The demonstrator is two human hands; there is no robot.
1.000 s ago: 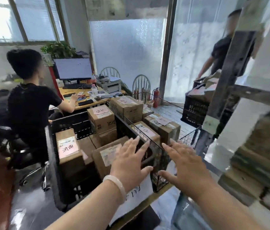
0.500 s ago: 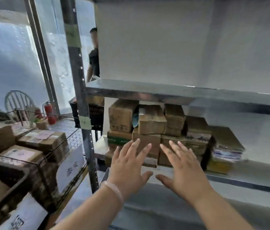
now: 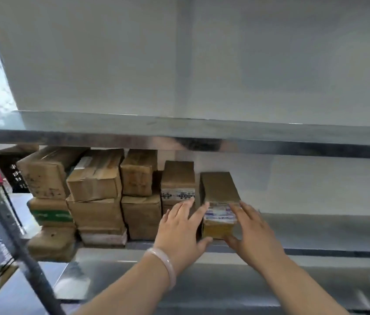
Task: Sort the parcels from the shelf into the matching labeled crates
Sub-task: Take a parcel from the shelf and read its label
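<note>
View has swung off the crates and onto the grey metal shelf point(image 3: 315, 252) within the last second; crates are out of frame now. Both hands came across spread and empty, and have closed in on one item: the brown cardboard parcel with a white label and yellow tape point(image 3: 219, 189). It stands on the lower shelf board at the 3 o'clock end of the row, roughly frame centre.

Left hand point(image 3: 180, 230) is at the parcel's 9 o'clock side, right hand point(image 3: 255, 235) at its 3 o'clock side. Fingers on both are straight, flanking the box; thumbs point in toward its front lower edge at 6 o'clock. Nothing is curled round it. Fingertips are motion-blurred, so pressing or just beside: can't tell.

Parcel looks unlifted, base on the shelf. A brown box with a white printed label strip point(image 3: 178, 178) stands just beside it at 9 o'clock; stacked brown cardboard boxes point(image 3: 97, 178) run further that way.

Read: new pick cycle, reach done, squeeze and lift pending. Label is too blurred to read here, so the target crate is unknown. Many parcels remain, so the task is far from done.
</note>
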